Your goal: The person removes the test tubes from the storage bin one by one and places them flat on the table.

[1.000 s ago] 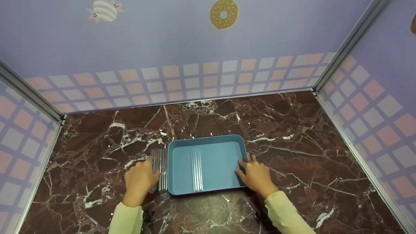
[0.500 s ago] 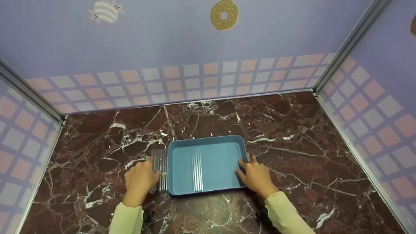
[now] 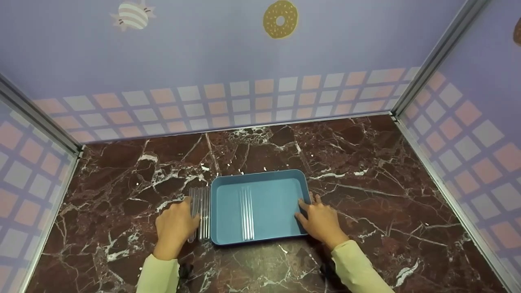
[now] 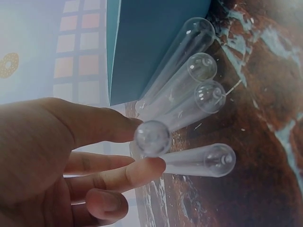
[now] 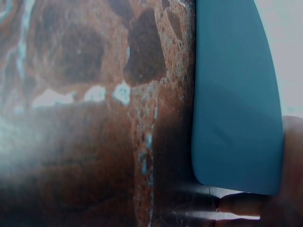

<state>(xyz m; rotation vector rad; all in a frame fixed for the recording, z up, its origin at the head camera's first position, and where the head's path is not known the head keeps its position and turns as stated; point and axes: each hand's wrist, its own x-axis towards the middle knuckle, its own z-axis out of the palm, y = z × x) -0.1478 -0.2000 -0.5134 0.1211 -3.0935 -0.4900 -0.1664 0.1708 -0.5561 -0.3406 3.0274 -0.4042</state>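
My left hand is at the left of a blue tray. Between thumb and fingertips it pinches a clear test tube, its rounded end facing the left wrist camera. Several more test tubes lie side by side against the tray's left outer wall, and one lies apart from that row, under the pinched one. Inside the tray, several clear tubes lie in a row left of its middle. My right hand grips the tray's right wall, some fingers over the rim and others outside.
The tray and tubes are on a dark red marbled tabletop with white veins. A purple back wall with checks and a right side panel enclose it, as does a left panel.
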